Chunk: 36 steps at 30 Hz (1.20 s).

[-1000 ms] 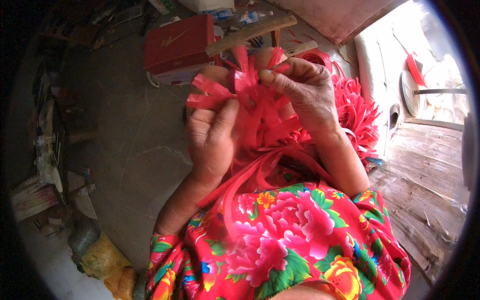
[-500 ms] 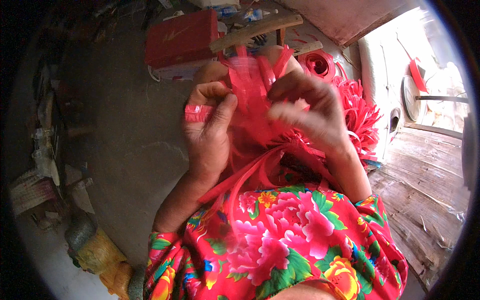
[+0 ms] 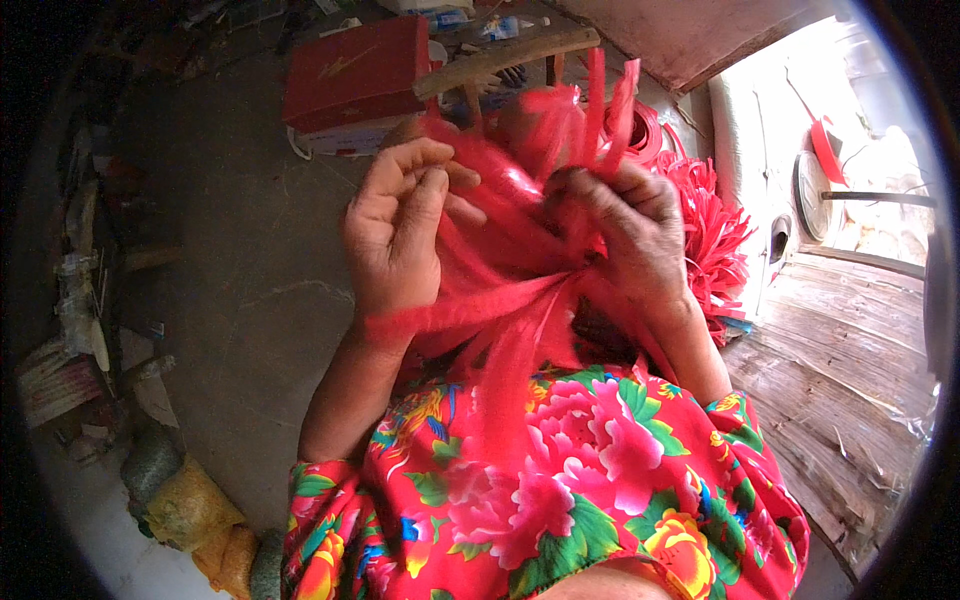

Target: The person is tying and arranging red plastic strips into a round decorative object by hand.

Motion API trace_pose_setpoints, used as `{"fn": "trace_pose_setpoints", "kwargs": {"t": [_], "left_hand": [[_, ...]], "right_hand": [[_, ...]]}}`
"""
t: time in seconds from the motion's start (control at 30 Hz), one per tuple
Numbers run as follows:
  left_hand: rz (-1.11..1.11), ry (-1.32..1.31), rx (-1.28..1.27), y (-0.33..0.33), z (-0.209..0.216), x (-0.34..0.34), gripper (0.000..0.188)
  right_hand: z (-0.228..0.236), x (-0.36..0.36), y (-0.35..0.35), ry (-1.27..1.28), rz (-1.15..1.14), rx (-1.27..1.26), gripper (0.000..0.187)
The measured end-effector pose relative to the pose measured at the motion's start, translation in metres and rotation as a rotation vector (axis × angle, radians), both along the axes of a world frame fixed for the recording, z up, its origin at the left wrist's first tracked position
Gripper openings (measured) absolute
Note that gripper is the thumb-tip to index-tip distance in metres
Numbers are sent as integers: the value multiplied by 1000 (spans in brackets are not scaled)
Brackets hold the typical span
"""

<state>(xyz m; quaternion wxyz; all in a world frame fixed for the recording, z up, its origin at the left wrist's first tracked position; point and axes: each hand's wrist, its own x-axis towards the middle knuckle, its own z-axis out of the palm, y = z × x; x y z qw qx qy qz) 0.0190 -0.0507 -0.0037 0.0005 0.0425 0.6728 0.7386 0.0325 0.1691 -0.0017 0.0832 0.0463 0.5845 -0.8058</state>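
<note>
A spray of long, shiny red strips (image 3: 510, 330) fans out from a gathered point over my lap, blurred by motion in places. My right hand (image 3: 640, 225) is closed round some of these strips. Two strip ends (image 3: 622, 105) stick up above its fist. On the left side of the bundle, my left hand (image 3: 395, 225) has its fingers loosely bent and apart, with no strip visibly gripped. One strip crosses in front of my left wrist. What lies under the gathered point is hidden by the strips.
Beyond my knees stand a red box (image 3: 355, 75) and a wooden bar (image 3: 510, 62). At right are a roll of red strip (image 3: 645, 130), a heap of cut red strips (image 3: 708, 250) and a wooden board surface (image 3: 830, 370). A yellow sack (image 3: 195, 510) lies lower left.
My left hand has let go of the folded red strip and its fingers have loosened. My right hand has closed on strips, whose ends now point upward. The bundle has spread toward the left.
</note>
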Motion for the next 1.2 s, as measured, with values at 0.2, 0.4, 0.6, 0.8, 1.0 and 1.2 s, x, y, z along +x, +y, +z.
{"fn": "trace_pose_setpoints", "kwargs": {"t": [0.2,0.4,0.6,0.8,1.0,1.2], "left_hand": [[143,65,-33,-23,-11,12,10],[123,23,-18,-20,-1,30,8],[110,171,157,-8,32,59,15],[46,1085,-344,11,88,30,47],[-326,209,-514,13,29,22,16],[-224,-208,-179,13,-25,10,22]], "right_hand": [[-4,-23,14,-105,-649,-151,15],[-23,-30,37,-194,-811,-296,13],[-53,-24,46,-45,-539,-443,12],[-17,-10,4,53,-480,-308,19],[-23,-2,6,186,-384,-206,28],[-12,10,-2,143,-389,-137,31]]}}
